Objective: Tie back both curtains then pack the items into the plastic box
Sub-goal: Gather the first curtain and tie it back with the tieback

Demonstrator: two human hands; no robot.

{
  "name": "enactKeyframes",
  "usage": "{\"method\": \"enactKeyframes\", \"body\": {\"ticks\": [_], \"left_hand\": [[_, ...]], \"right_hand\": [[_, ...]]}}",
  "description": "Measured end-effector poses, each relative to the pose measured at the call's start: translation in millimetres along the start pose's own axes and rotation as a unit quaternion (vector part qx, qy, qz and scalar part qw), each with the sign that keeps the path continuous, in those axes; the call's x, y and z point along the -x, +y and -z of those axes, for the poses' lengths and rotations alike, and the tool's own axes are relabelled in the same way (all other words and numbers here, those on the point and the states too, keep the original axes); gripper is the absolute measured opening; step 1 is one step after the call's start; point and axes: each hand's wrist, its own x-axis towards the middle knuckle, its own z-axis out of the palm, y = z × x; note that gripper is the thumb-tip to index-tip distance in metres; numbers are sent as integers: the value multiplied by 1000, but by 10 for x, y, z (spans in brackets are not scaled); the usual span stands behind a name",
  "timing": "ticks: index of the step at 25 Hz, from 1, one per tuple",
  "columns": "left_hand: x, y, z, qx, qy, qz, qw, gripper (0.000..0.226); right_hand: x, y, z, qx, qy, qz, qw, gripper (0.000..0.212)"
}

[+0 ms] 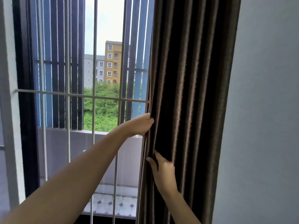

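A dark brown curtain (191, 94) hangs in folds on the right side of the window, bunched against the wall. My left hand (140, 125) reaches across and grips the curtain's left edge at mid height, fingers curled around the fabric. Lower down, my right hand (161, 168) presses on the same edge, thumb and fingers tucked into the folds. No tie-back and no plastic box are in view. The other curtain is out of sight.
A window with white metal bars (69, 94) fills the left and middle. Behind it are dark vertical slats, a balcony with a tiled floor (113, 204), trees and apartment blocks. A pale grey wall (267, 110) stands to the right of the curtain.
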Motion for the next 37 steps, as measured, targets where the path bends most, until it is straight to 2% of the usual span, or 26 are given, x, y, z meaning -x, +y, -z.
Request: {"method": "enactKeyframes", "body": {"ticks": [3,8,11,12,14,16,19,21,23,25,30,35,37], "left_hand": [[13,73,-8,-9,-14,15,1000,13],[127,185,-69,6,-38,22,999,22],[186,247,-144,-97,-11,-6,995,21],[173,235,-141,-129,-1,-13,992,27],[189,227,-100,-147,3,-16,989,31],[212,209,-67,-146,-2,-22,989,33],[228,173,-58,-130,3,-20,991,35],[225,148,-62,-119,5,-17,993,35],[198,123,-48,-109,7,-12,994,35],[158,97,-44,-103,9,-8,995,33],[110,73,-88,-55,3,2,998,30],[104,151,-184,2,-17,22,1000,6],[107,208,-234,-4,-17,20,1000,14]], "right_hand": [[21,2,-5,29,8,20,999,46],[34,-31,-124,47,-5,-3,999,27],[118,-82,-107,48,14,17,999,26],[109,-63,-71,50,42,28,997,26],[-4,-32,43,61,152,36,986,28],[-225,-91,189,54,213,6,975,44],[-601,-268,363,14,152,-58,987,70],[-689,-284,383,26,102,-109,988,62],[-549,-215,304,67,67,-100,990,39],[-252,-102,163,23,44,-75,996,28],[83,173,8,-56,-11,-81,995,35],[121,231,-55,-35,-30,-54,997,33],[149,219,-70,-34,-52,-53,997,34]]}}
